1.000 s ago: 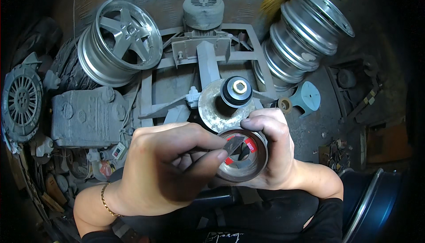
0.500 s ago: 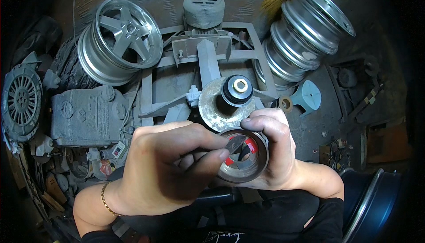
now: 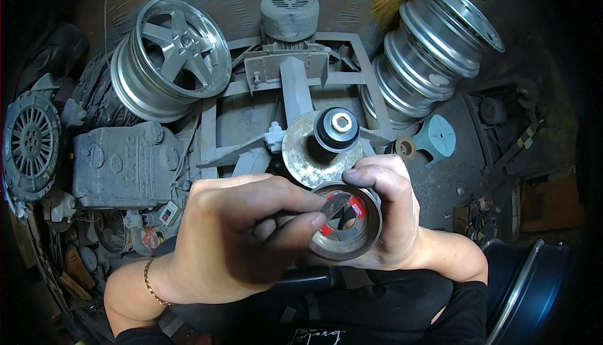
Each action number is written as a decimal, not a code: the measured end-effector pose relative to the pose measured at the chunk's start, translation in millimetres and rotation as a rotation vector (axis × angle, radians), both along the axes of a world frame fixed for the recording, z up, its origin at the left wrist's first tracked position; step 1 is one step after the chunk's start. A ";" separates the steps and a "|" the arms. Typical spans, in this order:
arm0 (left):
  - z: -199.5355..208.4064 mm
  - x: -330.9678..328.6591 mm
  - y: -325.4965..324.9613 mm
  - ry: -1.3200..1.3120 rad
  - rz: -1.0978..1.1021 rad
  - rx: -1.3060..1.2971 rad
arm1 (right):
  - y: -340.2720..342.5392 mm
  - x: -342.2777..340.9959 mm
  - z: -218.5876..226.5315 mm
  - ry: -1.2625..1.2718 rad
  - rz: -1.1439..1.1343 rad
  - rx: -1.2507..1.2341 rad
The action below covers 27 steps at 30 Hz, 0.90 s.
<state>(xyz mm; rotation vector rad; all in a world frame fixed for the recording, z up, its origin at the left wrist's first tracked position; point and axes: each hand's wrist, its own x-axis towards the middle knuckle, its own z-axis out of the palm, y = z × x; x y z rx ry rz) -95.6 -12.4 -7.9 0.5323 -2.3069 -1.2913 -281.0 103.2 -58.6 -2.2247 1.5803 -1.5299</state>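
Observation:
A brown ring-shaped piece (image 3: 352,254), with red patches showing inside it, sits in my right hand (image 3: 396,213). The thumb and fingers of that hand are wrapped round its far and right sides. My left hand (image 3: 242,229) comes over from the left, thumb and forefinger pinching a small dark, thin, flat piece (image 3: 338,203) at the ring's opening. I cannot make out what this piece is made of or whether it is attached to the ring. Just beyond both hands stands a shaft with a round metal disc (image 3: 295,147), topped by a black collar and a brass-coloured nut (image 3: 340,122).
Behind the shaft, a grey motor (image 3: 289,15) is mounted on a metal frame (image 3: 370,87). A five-spoke wheel rim (image 3: 179,53) leans at left; stacked rims (image 3: 427,56) stand at right. Nearby are a tape roll (image 3: 405,148), a pale blue stool (image 3: 434,137) and a dusty tank-like casing (image 3: 125,166).
Both hands keep nearly the same place and grip. The ring and dark piece have shifted only very slightly.

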 end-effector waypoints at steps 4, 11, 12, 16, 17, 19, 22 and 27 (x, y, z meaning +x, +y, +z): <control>-1.0 -0.1 0.8 0.010 0.007 -0.009 | 0.8 0.5 0.1 -0.001 -0.006 0.003; -0.8 0.3 2.0 0.003 0.018 -0.019 | 0.6 0.7 -0.4 -0.006 0.003 0.010; 0.3 0.0 2.5 -0.008 0.021 -0.016 | 0.8 0.9 -0.6 -0.004 -0.001 0.009; 0.9 -0.3 2.8 -0.012 0.023 -0.011 | 1.1 1.2 1.2 -0.004 -0.006 0.015; 1.3 -0.2 2.9 -0.015 0.022 -0.013 | 1.1 1.4 1.3 -0.008 -0.004 0.015; 2.0 -0.4 2.7 -0.020 0.019 -0.016 | 0.9 1.6 1.0 -0.011 -0.005 0.010; 1.2 -0.6 2.4 -0.009 0.016 -0.014 | 0.2 1.9 0.5 -0.007 -0.010 -0.004; -0.6 -0.2 -0.2 -0.003 -0.010 -0.034 | 0.6 2.0 0.7 0.003 -0.016 -0.007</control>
